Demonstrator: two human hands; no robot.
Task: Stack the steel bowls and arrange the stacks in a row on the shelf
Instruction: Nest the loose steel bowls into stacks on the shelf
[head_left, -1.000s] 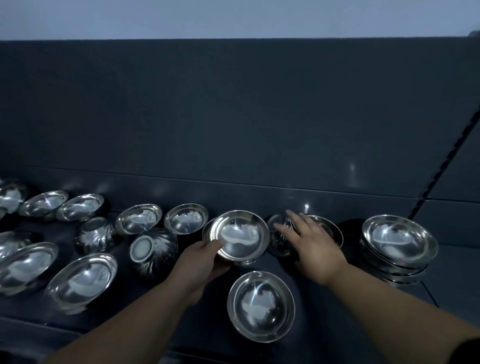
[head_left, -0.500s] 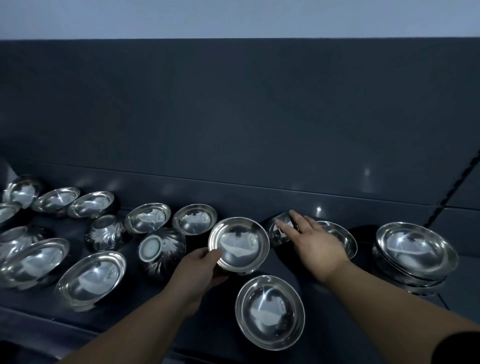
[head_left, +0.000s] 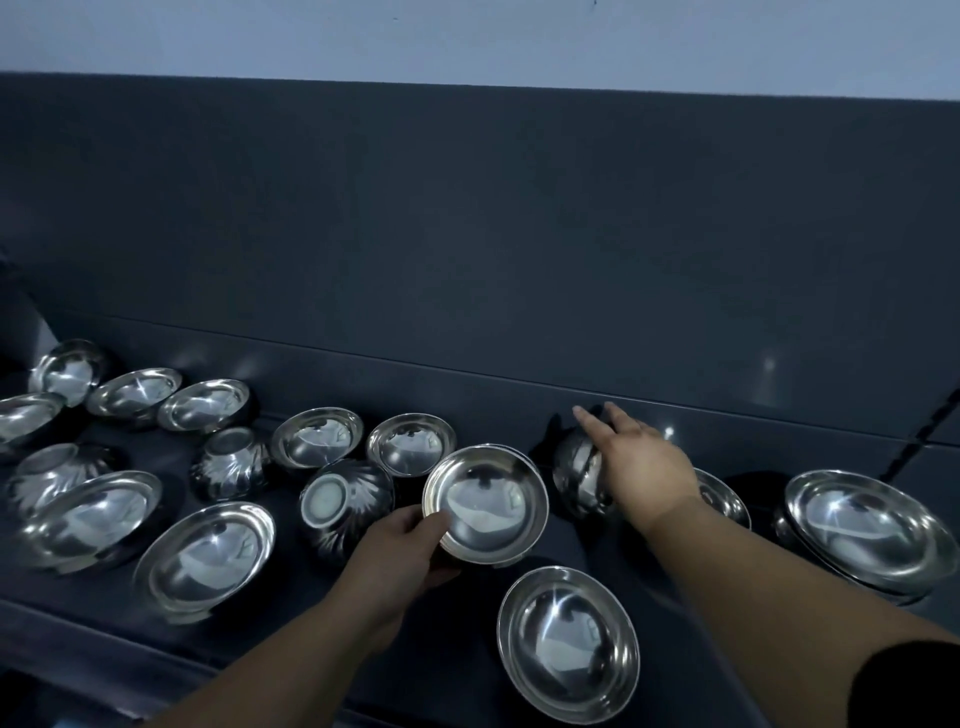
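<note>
My left grip (head_left: 410, 540) pinches the shiny round steel bowl (head_left: 485, 503); right grip (head_left: 636, 462) spread over an upturned bowl (head_left: 574, 467) — I'd lift it squarely.

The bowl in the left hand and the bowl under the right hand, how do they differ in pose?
The bowl in the left hand faces up, its inside showing; the bowl under the right hand shows its outer wall, tipped or upside down. The left hand pinches the first at its rim; the right hand lies over the second. Both are shiny steel.
</note>
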